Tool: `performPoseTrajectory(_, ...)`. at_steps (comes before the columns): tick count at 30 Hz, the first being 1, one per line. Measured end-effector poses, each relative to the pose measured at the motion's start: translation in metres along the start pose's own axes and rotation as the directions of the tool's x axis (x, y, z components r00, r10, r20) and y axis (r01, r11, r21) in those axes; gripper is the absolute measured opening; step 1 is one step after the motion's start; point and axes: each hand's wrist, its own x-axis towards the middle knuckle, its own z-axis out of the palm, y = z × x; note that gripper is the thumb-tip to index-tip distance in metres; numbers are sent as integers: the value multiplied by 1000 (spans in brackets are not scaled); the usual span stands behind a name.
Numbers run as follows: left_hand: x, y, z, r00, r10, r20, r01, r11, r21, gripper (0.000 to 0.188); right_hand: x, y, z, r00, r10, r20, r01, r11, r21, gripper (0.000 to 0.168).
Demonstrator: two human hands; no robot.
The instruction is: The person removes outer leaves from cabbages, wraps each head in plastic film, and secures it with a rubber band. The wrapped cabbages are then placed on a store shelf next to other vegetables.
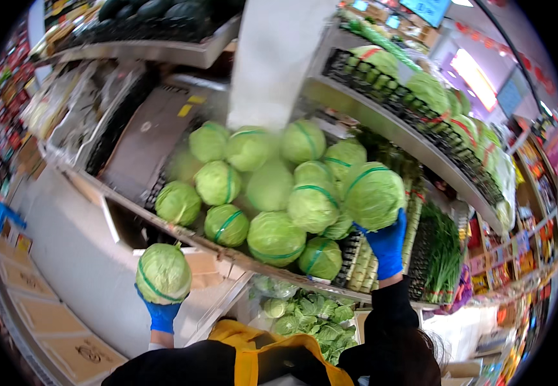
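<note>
My left hand (pixel 162 313), in a blue glove, holds a green cabbage (pixel 164 273) with a green band around it. It is out over the floor, left of the display's front edge. On the right, my gloved right hand (pixel 386 246) is around the lower side of a larger banded cabbage (pixel 375 195), whose underside hides some of the fingers. Between the hands, a pile of cabbages (pixel 276 238) fills the middle of the display, most of them with green bands. The pile's centre looks hazy.
A white pillar (pixel 279 62) rises behind the pile. A raised shelf (pixel 404 125) with red-banded vegetables slants along the right, above green leafy stalks (pixel 440 251). Below the display's front edge (pixel 221 250) stands a container of loose leafy greens (pixel 327 313). Cardboard boxes (pixel 42 313) line the left.
</note>
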Motion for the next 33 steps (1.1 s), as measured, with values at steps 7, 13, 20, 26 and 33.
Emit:
performPoseTrajectory(7, -13, 19, -12, 995, 101, 21, -102, 937, 333, 68, 40, 4, 9, 991, 77, -111, -83, 995, -54, 71)
performPoseTrajectory(13, -15, 11, 2, 926, 377, 26, -44, 40, 998, 97, 61, 6, 22, 991, 129, -36, -130, 991, -32, 73)
performPoseTrajectory(20, -58, -16, -10, 885, 465, 5, 16, -40, 999, 93, 98, -17, 18, 994, 104, 16, -101, 987, -125, 74)
performPoseTrajectory(26, -110, -21, 16, 911, 397, 111, 205, -670, 713, 85, 171, -57, -18, 996, 45, 80, -15, 936, -351, 63)
performPoseTrajectory(33, -106, -32, -31, 845, 533, 42, 377, -651, 659, 89, 262, -50, -14, 998, 3, 70, 42, 779, -626, 52)
